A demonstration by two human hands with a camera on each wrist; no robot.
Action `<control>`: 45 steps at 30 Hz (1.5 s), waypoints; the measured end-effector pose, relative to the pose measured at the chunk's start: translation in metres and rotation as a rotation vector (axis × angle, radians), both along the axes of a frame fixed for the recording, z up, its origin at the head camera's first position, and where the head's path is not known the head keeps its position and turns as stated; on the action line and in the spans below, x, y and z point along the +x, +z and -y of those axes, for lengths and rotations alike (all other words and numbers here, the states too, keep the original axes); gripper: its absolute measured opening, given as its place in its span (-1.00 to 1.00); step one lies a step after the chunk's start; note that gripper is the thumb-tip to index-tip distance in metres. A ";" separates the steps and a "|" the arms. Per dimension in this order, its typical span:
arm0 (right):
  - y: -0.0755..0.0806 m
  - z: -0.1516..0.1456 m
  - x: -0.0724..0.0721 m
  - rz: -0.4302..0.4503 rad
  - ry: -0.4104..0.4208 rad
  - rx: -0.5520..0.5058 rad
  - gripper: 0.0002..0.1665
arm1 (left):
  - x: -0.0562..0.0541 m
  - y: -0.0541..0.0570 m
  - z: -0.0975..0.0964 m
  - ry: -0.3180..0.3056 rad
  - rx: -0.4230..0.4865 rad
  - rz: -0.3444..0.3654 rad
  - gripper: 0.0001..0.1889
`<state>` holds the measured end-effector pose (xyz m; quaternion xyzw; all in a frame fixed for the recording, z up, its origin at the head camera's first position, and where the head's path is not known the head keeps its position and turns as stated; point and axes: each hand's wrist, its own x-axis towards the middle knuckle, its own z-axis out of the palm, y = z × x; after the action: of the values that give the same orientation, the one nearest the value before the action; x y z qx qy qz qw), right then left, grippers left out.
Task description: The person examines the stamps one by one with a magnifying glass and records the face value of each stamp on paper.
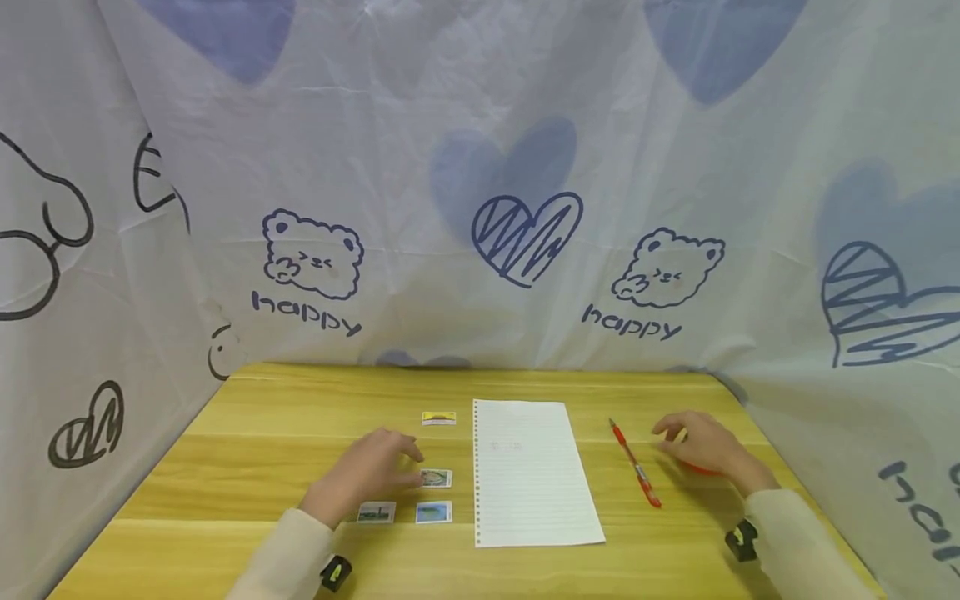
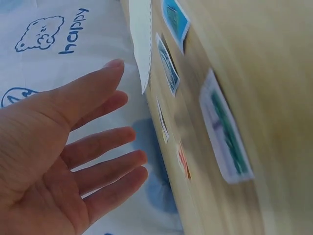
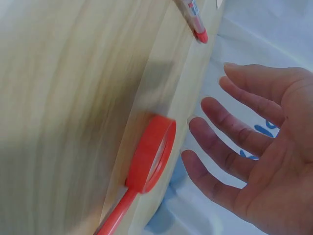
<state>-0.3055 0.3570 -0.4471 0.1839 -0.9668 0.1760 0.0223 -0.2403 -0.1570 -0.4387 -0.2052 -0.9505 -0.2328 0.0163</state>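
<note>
Right hand (image 1: 702,442) above the right side of the desk (image 1: 247,450), in from the right edge. Fingers loosely bent and parted, nothing in grasp. Red magnifying glass (image 3: 143,159) lies beneath, gap showing between; this hand is much the nearer. Its long axis slants: ring on the far side, handle running back, as I judge it, toward the near right corner; hand and arm mask it from above. Red pen (image 1: 635,462) to its left, slanting from far edge side down toward the near right corner, also closer to the right hand. Lined sheet (image 1: 536,492) lies mid-desk, between the hands. Left hand (image 1: 367,471) left of it, fingers likewise parted, empty, above small stamps (image 2: 226,132); wrist view shows no contact.
</note>
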 end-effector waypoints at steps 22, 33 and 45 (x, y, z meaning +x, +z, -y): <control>-0.010 -0.074 0.019 -0.035 -0.068 -0.074 -0.78 | 0.021 -0.014 0.062 0.026 0.041 0.192 -0.61; -0.011 -0.091 0.024 0.013 -0.176 -0.005 -0.73 | 0.024 -0.019 0.065 0.027 0.056 0.160 -0.76; -0.017 -0.094 0.025 0.079 -0.187 -0.037 -0.78 | 0.021 -0.026 0.067 -0.003 0.080 0.122 -0.82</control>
<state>-0.2800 0.4508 -0.4640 0.0853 -0.9764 0.1982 0.0039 -0.2190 -0.2239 -0.4644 -0.1911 -0.9394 -0.2826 -0.0339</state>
